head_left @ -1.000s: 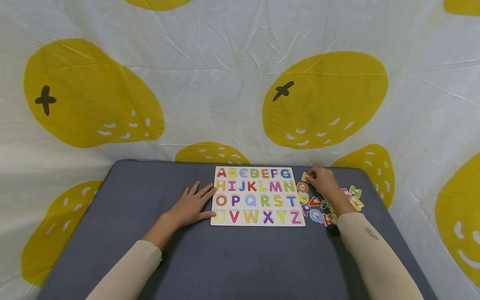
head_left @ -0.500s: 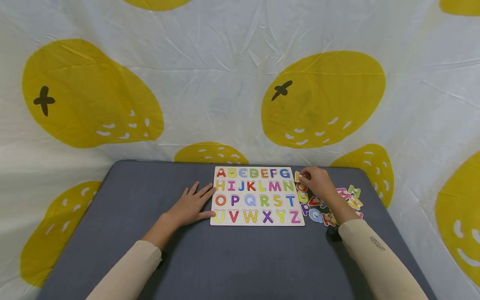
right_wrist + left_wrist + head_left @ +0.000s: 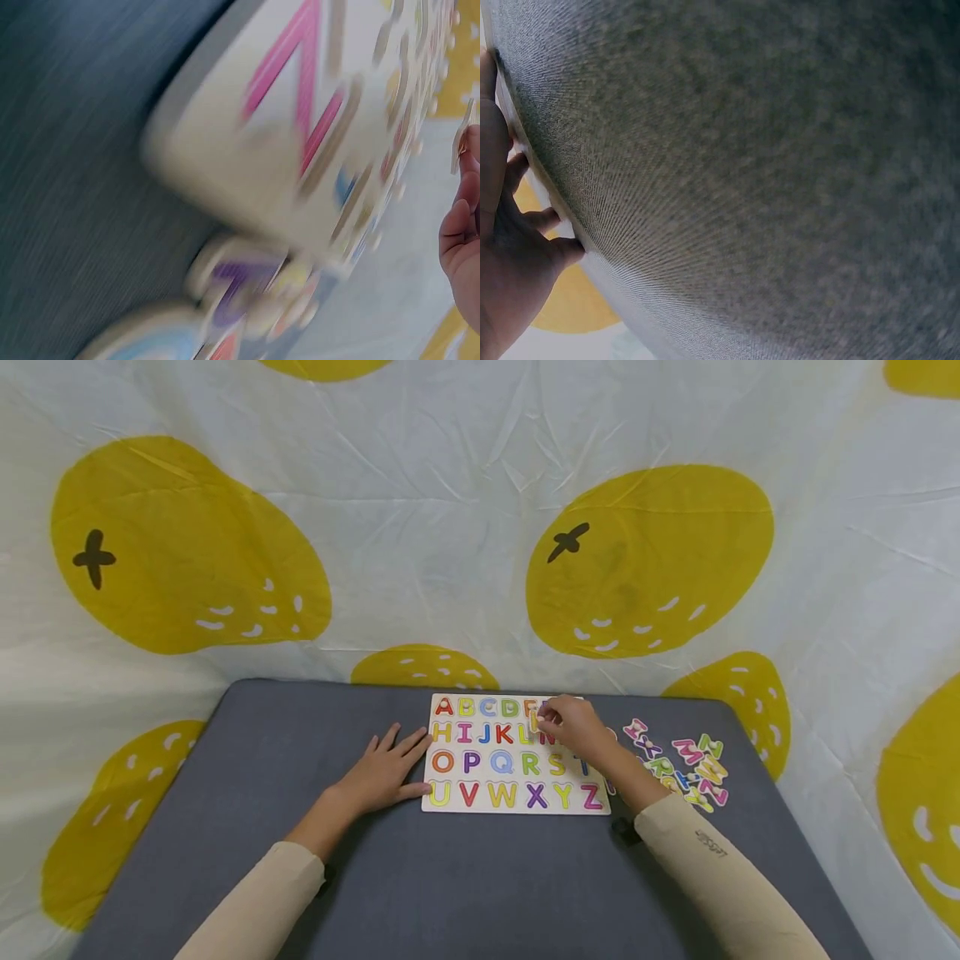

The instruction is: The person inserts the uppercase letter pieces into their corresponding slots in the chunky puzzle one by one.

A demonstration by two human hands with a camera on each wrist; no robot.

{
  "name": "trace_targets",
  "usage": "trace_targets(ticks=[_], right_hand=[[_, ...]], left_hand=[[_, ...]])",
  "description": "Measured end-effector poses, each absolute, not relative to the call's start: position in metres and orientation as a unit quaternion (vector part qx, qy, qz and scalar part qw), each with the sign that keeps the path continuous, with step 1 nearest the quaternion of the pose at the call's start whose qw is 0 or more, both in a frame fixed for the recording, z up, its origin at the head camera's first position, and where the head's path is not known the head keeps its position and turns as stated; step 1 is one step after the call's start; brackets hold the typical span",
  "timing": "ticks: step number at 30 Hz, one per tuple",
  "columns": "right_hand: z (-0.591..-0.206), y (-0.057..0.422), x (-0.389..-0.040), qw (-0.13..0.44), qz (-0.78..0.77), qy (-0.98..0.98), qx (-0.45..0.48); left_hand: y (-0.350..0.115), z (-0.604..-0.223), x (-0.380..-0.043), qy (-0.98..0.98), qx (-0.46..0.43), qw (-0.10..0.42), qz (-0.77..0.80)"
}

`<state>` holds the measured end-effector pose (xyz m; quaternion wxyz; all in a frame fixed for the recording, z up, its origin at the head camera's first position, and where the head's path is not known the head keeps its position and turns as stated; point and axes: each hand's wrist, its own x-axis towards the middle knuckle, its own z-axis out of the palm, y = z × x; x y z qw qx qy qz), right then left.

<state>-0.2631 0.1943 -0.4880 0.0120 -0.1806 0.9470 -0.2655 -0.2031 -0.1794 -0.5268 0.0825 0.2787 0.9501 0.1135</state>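
Note:
A pale letter puzzle board [image 3: 477,806] lies on the table, with rows of coloured letters from A to Z. My left hand [image 3: 381,773] lies with fingers spread, fingertips at the board's left edge; the left wrist view shows this hand [image 3: 510,262] beside the table surface. Over the upper right of the board, my right hand [image 3: 576,727] pinches a small yellow letter piece [image 3: 534,721] between thumb and fingers. In the right wrist view that letter piece [image 3: 463,142] is seen edge-on, held above the board [image 3: 217,150]. The right hand and forearm hide several letters, among them G and N.
Loose letter pieces [image 3: 686,747] lie scattered right of the board, some overlapping and partly behind the right forearm. A purple letter piece [image 3: 240,281] lies close to the board's corner. The dark grey table [image 3: 480,885] meets a fruit-patterned white cloth [image 3: 420,568] behind.
My right hand has carried the yellow letter piece left, from beside the board's upper right corner to over the board. The left hand stays in place.

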Motion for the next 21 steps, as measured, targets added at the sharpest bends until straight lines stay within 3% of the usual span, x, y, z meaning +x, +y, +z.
trace_targets(ticks=[10, 21], right_hand=[[-0.496, 0.124, -0.273, 0.048, -0.265, 0.939, -0.215], [-0.506, 0.06, -0.283, 0.049, -0.209, 0.936, -0.28]], left_hand=[[-0.178, -0.525, -0.201, 0.95, 0.276, 0.088, 0.119], [-0.177, -0.524, -0.2, 0.952, 0.272, 0.085, 0.112]])
